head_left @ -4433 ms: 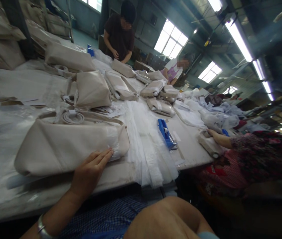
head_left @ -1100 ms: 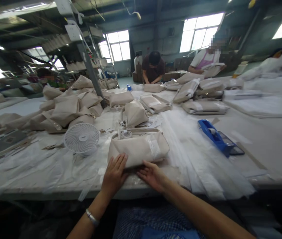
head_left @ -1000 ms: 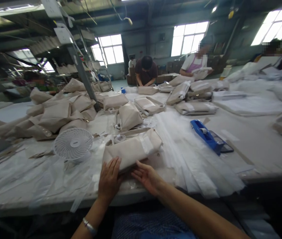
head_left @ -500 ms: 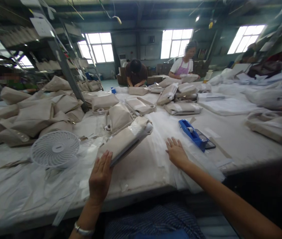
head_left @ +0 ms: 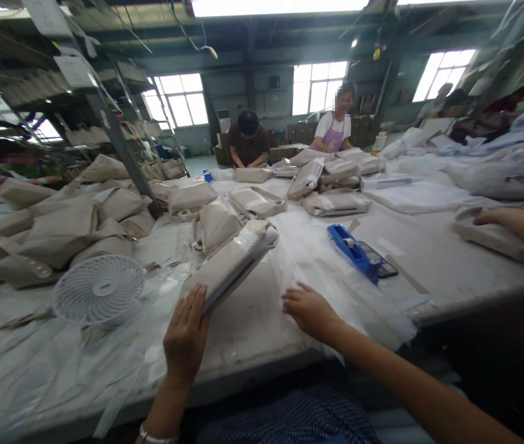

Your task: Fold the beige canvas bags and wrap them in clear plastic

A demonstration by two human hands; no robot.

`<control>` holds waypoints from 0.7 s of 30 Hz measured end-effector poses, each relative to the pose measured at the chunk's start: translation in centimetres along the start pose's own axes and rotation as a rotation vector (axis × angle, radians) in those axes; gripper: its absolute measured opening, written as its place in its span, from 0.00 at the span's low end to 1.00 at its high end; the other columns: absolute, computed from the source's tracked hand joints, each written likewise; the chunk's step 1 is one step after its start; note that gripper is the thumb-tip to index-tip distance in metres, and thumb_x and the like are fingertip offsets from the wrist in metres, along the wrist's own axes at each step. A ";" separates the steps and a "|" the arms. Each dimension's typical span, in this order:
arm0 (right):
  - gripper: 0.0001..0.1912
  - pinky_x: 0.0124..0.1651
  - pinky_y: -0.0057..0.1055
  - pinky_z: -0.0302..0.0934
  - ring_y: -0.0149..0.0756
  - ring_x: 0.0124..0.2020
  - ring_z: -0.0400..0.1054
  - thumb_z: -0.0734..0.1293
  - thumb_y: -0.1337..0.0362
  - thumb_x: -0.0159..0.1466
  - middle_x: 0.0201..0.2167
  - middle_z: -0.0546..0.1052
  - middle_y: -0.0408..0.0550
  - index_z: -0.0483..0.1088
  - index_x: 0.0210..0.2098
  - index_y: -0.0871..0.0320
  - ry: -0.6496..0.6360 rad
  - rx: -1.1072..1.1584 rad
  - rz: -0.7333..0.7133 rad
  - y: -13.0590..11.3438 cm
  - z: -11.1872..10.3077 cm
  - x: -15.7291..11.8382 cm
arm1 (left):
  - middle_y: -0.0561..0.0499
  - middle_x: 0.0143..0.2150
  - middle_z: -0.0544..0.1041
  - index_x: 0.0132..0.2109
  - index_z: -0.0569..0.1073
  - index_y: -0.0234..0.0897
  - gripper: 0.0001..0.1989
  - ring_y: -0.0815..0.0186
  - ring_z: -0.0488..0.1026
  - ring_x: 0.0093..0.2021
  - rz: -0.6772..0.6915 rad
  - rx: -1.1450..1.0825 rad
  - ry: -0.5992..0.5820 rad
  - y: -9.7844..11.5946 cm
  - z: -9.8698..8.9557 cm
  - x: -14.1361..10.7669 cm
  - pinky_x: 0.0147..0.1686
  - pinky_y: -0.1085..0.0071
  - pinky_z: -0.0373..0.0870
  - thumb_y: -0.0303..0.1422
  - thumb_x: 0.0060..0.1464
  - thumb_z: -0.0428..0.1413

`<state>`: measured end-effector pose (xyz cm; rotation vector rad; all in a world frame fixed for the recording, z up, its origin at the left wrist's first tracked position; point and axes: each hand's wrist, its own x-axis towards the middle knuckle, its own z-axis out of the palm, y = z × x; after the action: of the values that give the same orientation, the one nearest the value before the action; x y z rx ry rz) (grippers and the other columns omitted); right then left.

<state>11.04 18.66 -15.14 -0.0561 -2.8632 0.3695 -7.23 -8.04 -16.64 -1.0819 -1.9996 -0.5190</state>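
Note:
A folded beige bag [head_left: 227, 265], with clear film and white wrapping at its far end, leans on its long edge in front of me. My left hand [head_left: 185, 333] grips its near left end, fingers over the beige side and the thumb mostly hidden. To the right, my right hand [head_left: 312, 312] is open, fingers stretched leftward at the edge of a stack of thin clear plastic sleeves [head_left: 354, 308]. Whether its fingertips touch the plastic, I cannot tell. Beyond it lie a blue tape dispenser [head_left: 353, 251] and a dark phone [head_left: 380, 258].
A white fan [head_left: 99, 290] stands at left on loose plastic, before a heap of beige bags [head_left: 58, 228]. More wrapped bags [head_left: 336, 202] lie farther back. Co-workers stand across the table; another person's hand [head_left: 511, 219] rests on a bag at far right. A metal post [head_left: 123, 142] rises at left.
My right hand has moved left and slightly nearer across the plastic sleeves. My left hand keeps the bag in place. At far right, another person's hand has reached over a bag.

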 end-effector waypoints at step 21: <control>0.24 0.71 0.53 0.43 0.52 0.68 0.56 0.65 0.54 0.67 0.63 0.70 0.52 0.69 0.61 0.51 -0.093 0.129 -0.223 -4.7 10.8 9.1 | 0.46 0.63 0.72 0.70 0.58 0.39 0.31 0.58 0.71 0.60 0.057 -0.032 0.023 1.1 0.4 -0.3 0.63 0.60 0.66 0.26 0.63 0.55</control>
<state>-0.57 12.12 -21.83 0.3095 -2.8875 0.5212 -6.38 -7.34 -17.16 -1.1438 -1.9403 -0.5331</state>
